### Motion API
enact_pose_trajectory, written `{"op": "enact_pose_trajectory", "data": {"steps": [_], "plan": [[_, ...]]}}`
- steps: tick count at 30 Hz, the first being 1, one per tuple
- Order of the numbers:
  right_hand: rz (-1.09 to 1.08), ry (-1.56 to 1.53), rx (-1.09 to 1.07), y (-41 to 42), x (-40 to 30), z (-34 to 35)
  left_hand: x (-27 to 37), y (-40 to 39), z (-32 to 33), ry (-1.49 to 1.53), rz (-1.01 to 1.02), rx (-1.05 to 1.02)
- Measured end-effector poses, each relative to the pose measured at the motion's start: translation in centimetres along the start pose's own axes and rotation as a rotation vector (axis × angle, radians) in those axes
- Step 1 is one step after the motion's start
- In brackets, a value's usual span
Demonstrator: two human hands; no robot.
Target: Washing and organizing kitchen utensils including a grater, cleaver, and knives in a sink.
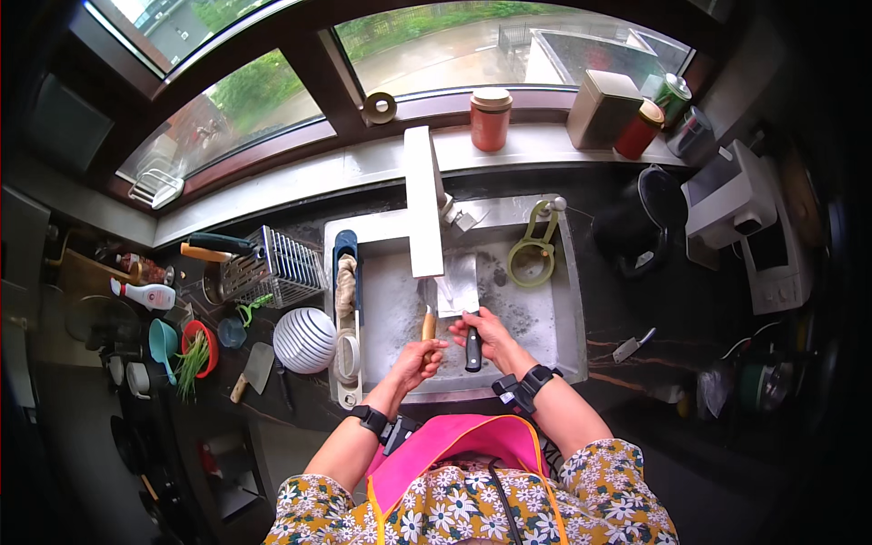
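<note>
My left hand (412, 368) grips the wooden handle (428, 325) of a knife, its blade pointing away from me and partly hidden under the faucet. In my right hand (496, 338) is a cleaver (459, 289) with a black riveted handle (473, 349). Its broad blade lies over the basin beneath the spout, wet and shiny. Both tools are side by side above the stainless steel sink (574, 340). A wide, square-edged faucet (424, 204) reaches over them. Water seems to run onto the cleaver blade, though glare blurs it.
A green-rimmed strainer (531, 262) hangs at the sink's right corner. Left are a ridged white bowl (305, 340), a metal rack (286, 269), another cleaver (257, 368) and a red bowl (208, 340) with green stalks. Right are a black kettle (637, 228) and a small knife (633, 345).
</note>
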State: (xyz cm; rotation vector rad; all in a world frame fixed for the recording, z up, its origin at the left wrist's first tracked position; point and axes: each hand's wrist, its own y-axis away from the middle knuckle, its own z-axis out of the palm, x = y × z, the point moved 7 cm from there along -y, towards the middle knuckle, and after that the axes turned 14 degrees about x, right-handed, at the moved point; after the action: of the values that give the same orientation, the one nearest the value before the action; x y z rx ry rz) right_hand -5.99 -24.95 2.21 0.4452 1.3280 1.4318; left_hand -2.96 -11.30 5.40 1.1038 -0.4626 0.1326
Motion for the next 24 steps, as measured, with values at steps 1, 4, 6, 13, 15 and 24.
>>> {"op": "enact_pose_trajectory", "data": {"steps": [1,4,6,13,15,24], "plan": [[-0.027,0.034,-0.039,-0.3,0.0,-0.7,0.1,-0.2,-0.4,0.005,0.001,-0.002],[0.006,0.043,-0.079,0.0,0.0,-2.3,0.0,-0.9,-1.4,0.192,-0.066,-0.048],[0.035,0.053,-0.033,0.7,0.0,-3.0,-0.3,-1.2,-2.0,0.213,-0.104,-0.052],[-0.085,0.224,0.051,2.4,-1.8,-5.1,-3.6,-2.1,-1.9,0.225,-0.338,-0.158],[-0.054,0.144,-0.005,2.3,-1.2,-4.7,-3.8,-2.7,-0.2,0.412,-0.294,-0.239],[0.086,-0.25,-0.134,1.8,3.0,-1.1,-3.8,1.4,2.1,0.156,-0.17,-0.131]]}}
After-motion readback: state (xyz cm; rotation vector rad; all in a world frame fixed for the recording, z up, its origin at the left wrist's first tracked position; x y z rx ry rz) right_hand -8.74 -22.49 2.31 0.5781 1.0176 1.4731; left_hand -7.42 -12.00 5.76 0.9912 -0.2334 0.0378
